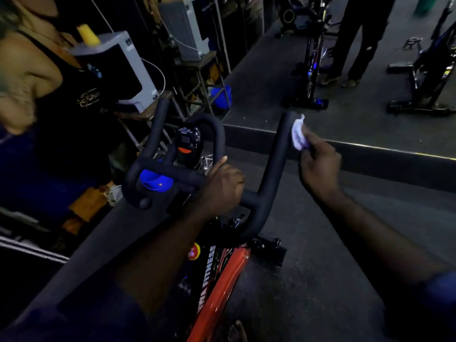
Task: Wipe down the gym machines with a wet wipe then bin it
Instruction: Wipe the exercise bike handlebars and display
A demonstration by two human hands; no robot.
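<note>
A spin bike with black handlebars and an orange frame stands right below me. My left hand grips the handlebar's cross bar near its middle. My right hand pinches a crumpled white wet wipe and holds it against the upper end of the right handlebar prong. A small black console with an orange button sits between the prongs. A blue cap hangs on the left side of the bar.
A person in a black top stands close at the left. A raised platform edge runs across ahead, with more bikes and a standing person's legs beyond. White appliances on stools and a blue bucket stand behind the bike.
</note>
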